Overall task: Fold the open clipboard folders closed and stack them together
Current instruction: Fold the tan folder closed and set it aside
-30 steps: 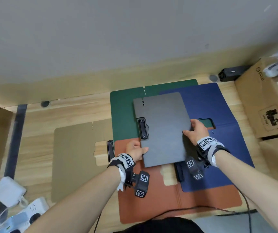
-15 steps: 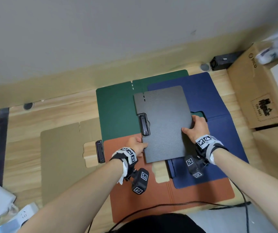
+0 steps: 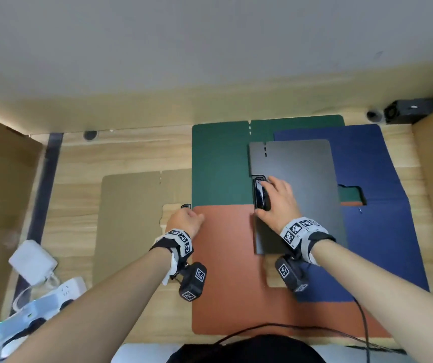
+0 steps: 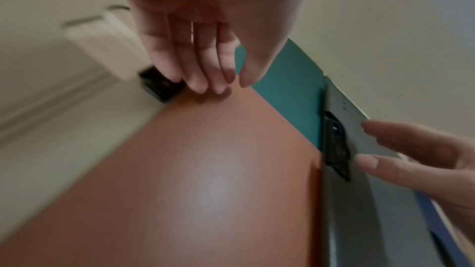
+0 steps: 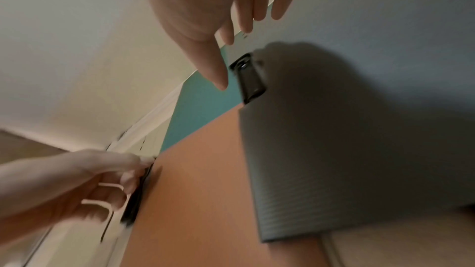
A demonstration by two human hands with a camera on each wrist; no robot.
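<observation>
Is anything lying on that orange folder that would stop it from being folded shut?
Yes. The closed grey folder overlaps the orange folder at its far right side, with the right hand on it. The blue folder also overlaps its right part.

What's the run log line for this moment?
closed grey textured folder: on pile | right hand: open over black clip | left hand: at orange-brown folder edge, grip unclear
</observation>
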